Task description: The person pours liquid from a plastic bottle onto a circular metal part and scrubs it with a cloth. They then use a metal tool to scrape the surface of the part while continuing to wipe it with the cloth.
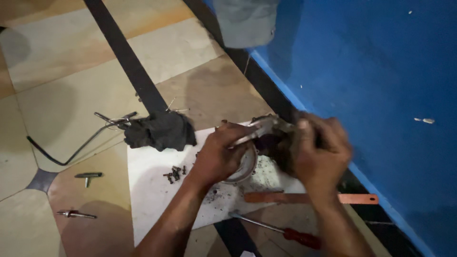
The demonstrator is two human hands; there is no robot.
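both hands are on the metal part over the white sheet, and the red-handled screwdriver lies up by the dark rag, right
Not quite. In the head view the red-handled screwdriver lies near the bottom, below the hands, far from the dark rag. Both hands, left and right, are on the metal part over the white sheet.

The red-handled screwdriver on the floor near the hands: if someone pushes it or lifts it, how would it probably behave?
The red-handled screwdriver would probably stay stiff, since its shaft looks like straight metal. Pushed sideways, it may roll, because handle and shaft appear round and it lies flat on the smooth tile floor. Lifted by the shaft, it would likely tip towards the thicker handle end.
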